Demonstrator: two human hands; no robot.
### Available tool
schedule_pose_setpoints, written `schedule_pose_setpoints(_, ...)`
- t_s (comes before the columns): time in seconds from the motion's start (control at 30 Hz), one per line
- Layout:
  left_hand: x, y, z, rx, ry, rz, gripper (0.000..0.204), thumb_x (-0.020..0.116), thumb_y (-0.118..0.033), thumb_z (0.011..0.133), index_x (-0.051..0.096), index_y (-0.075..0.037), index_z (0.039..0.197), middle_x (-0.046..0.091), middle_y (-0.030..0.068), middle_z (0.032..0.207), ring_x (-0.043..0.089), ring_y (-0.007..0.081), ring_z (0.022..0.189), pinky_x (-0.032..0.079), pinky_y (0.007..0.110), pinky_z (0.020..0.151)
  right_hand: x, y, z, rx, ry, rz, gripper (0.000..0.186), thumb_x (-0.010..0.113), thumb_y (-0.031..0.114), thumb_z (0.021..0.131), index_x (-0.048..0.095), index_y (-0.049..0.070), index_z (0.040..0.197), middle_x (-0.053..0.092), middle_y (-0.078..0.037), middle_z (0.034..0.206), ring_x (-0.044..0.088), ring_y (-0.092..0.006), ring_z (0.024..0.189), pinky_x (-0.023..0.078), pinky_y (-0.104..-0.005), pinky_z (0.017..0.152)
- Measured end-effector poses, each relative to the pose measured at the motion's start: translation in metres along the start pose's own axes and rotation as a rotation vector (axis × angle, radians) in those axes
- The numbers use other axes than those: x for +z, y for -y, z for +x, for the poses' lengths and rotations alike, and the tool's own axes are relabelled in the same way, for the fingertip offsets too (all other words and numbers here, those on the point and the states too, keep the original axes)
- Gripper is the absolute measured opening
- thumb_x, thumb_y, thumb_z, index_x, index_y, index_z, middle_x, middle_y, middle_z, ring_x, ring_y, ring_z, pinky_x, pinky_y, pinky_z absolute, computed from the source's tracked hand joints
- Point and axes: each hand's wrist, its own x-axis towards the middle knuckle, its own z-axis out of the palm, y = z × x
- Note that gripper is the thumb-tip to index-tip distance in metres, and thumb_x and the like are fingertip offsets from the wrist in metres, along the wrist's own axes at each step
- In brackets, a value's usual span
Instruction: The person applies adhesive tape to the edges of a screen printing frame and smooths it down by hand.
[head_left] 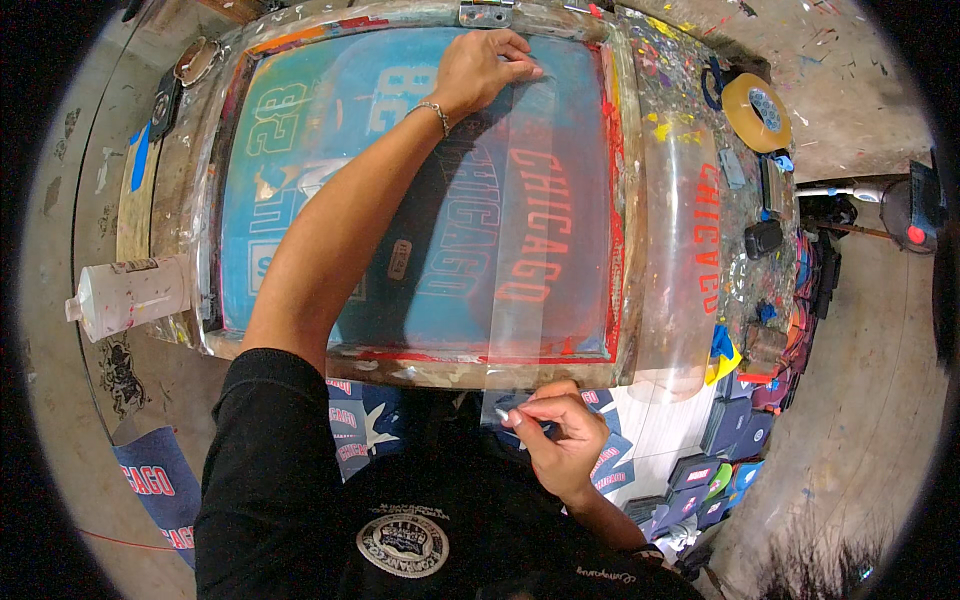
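A silk-screen frame [628, 200] with blue mesh and worn wooden edges lies before me, marked with faint lettering and numerals. Along its right part runs a long strip of clear tape [520, 240], from the far edge down past the near edge. My left hand [485, 68] reaches across the mesh, its fingers bunched at the far end of the tape. Below the near edge, my right hand [562, 435] pinches the other end, where a small whitish bit shows between thumb and finger.
A roll of clear tape [757, 112] lies on the paint-spattered surface at right. Nearer stands a clear curved sheet with red lettering [690, 240]. A white bottle [130, 295] lies at left. Printed dark blue pieces [155, 480] and stacked dark fabric items [735, 430] are lower down.
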Motion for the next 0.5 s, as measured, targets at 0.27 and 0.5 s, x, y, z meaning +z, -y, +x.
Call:
schedule_pose_setpoints(0.27,-0.0017,0.0020,-0.0008,0.002,0.021,0.000,0.034,0.080,-0.032,0.076,0.073,-0.006,0.096,0.076,0.0054,0.087,0.071,0.0166,0.078,0.053,0.029,0.072,-0.0003,-0.0030,0.0015,-0.062,0.057,0.002,0.011,0.073,-0.008,0.079,0.065,-0.004,0.085,0.062,-0.010,0.084,0.062,-0.0134,0.072,0.050,-0.0240,0.064)
schedule_pose_setpoints(0.5,-0.0016,-0.0048,-0.0003,0.015,0.011,0.028,0.035,0.079,-0.033,0.076,0.073,-0.006,0.097,0.075,0.0073,0.087,0.071,0.0191,0.079,0.053,0.031,0.073,-0.0012,-0.0010,0.0020,-0.070,0.055,-0.051,0.012,0.073,-0.009,0.080,0.064,-0.004,0.085,0.062,-0.010,0.084,0.063,-0.0134,0.072,0.051,-0.0239,0.064)
